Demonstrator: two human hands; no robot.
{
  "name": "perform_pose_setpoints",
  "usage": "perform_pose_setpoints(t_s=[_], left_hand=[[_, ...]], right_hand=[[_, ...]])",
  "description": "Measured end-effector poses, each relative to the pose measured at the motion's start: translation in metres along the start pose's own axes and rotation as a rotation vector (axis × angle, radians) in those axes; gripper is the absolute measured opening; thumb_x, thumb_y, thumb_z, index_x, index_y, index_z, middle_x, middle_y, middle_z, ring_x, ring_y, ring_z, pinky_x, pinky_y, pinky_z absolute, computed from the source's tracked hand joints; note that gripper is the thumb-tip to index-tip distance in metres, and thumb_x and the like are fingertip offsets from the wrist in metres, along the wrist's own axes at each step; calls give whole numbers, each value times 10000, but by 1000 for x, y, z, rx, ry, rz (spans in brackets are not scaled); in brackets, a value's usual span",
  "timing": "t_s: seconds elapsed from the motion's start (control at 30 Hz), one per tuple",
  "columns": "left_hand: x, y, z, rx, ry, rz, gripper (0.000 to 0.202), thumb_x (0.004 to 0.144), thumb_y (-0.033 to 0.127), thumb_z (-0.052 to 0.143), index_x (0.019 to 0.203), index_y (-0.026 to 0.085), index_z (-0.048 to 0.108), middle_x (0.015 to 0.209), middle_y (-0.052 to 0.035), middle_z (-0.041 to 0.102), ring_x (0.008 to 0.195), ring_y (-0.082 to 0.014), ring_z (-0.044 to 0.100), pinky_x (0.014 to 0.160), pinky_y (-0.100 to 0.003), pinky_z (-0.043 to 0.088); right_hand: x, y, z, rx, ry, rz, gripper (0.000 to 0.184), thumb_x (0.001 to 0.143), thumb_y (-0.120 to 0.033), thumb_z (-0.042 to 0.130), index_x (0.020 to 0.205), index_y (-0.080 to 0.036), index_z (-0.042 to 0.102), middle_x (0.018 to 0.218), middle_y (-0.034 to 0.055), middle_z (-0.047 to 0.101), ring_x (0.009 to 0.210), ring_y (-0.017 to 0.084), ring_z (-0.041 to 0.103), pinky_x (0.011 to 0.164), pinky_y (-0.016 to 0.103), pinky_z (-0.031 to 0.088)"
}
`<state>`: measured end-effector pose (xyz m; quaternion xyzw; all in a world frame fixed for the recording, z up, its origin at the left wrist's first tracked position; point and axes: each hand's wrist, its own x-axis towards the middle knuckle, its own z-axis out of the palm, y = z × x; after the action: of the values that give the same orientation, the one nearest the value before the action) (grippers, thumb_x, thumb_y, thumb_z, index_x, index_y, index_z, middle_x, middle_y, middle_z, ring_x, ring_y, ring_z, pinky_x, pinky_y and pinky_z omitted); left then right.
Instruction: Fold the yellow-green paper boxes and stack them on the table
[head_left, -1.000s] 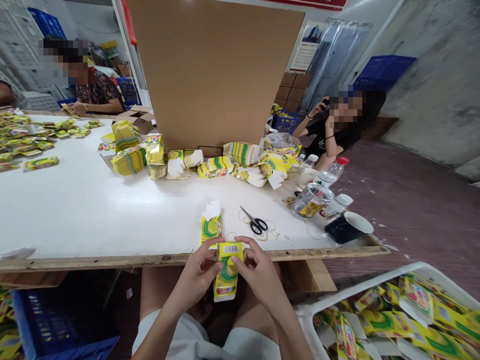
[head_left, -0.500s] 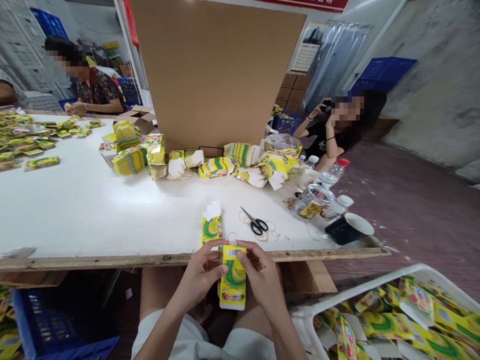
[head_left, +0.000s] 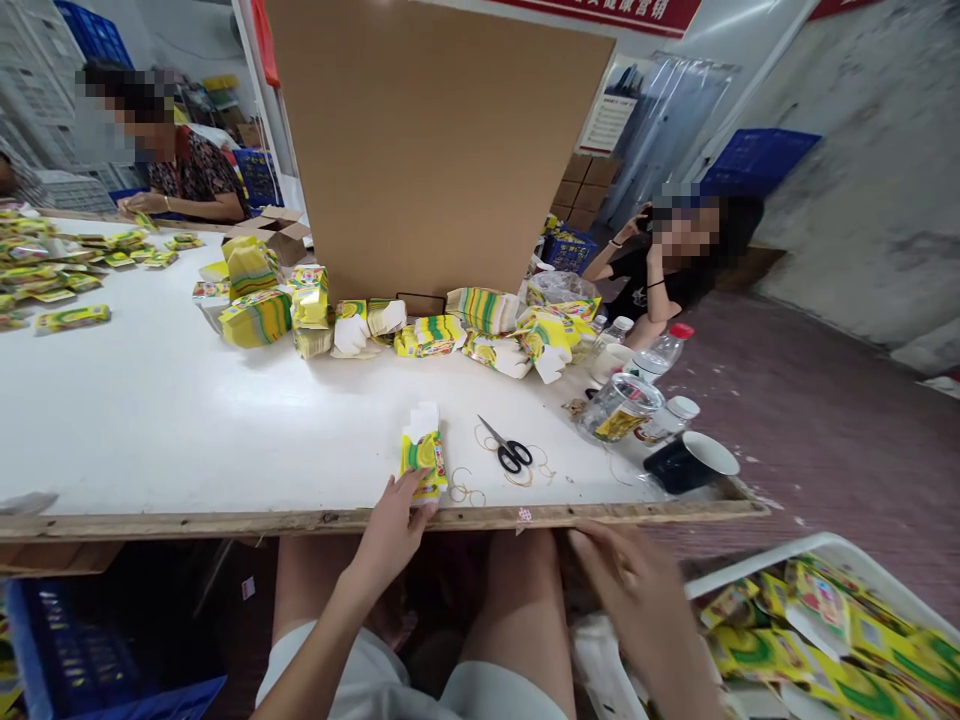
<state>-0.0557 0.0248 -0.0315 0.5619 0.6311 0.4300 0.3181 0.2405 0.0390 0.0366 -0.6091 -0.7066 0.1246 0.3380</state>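
A small pile of yellow-and-green flattened cartons, white flaps pointing away, lies near the table's front edge. My left hand is at its near end, with fingers over the top carton and the thumb at its lower edge, closed on it. My right hand is off to the right, below table height beside the white bin. Motion smears its fingers, and I cannot make out anything in them. Black-handled scissors lie right of the pile, among loose rubber bands.
Bundled cartons line the foot of a tall cardboard sheet. Bottles, a plastic jar and a dark cup stand at the right edge. Filled cartons fill the white bin. A blue crate sits low left. Two people sit across.
The carton that both hands held over my lap is out of view there. My right hand has swung right to the bin, and my left hand has moved onto the carton pile.
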Motion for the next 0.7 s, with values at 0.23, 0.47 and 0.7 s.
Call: perform_pose_setpoints(t_s=[0.23,0.47,0.7], left_hand=[[-1,-3,8,-67,5,26,472,772,148,637,1238,223,625,1319,-99,657,1314,-315,516,1175,-546,237],[-2,-2,4,-395,112,-34,416,765,251,717,1179,245,674,1298,-103,662,1277,-305,545,1144,-482,323],[-1,16,-3,-927,103,-182,478,807,507,688,1149,173,677,1150,-131,735,1117,-298,664,980,-414,505]], right_hand=[[36,-70,149,249,-112,124,120,720,-299,673,745,-205,743,894,153,714,969,362,605,872,469,416],[44,-67,163,561,-138,256,207,723,-414,668,691,-210,654,732,91,719,729,276,645,719,397,478],[10,-75,130,988,-264,347,386,723,-521,733,909,-188,675,873,92,758,847,249,695,787,384,547]])
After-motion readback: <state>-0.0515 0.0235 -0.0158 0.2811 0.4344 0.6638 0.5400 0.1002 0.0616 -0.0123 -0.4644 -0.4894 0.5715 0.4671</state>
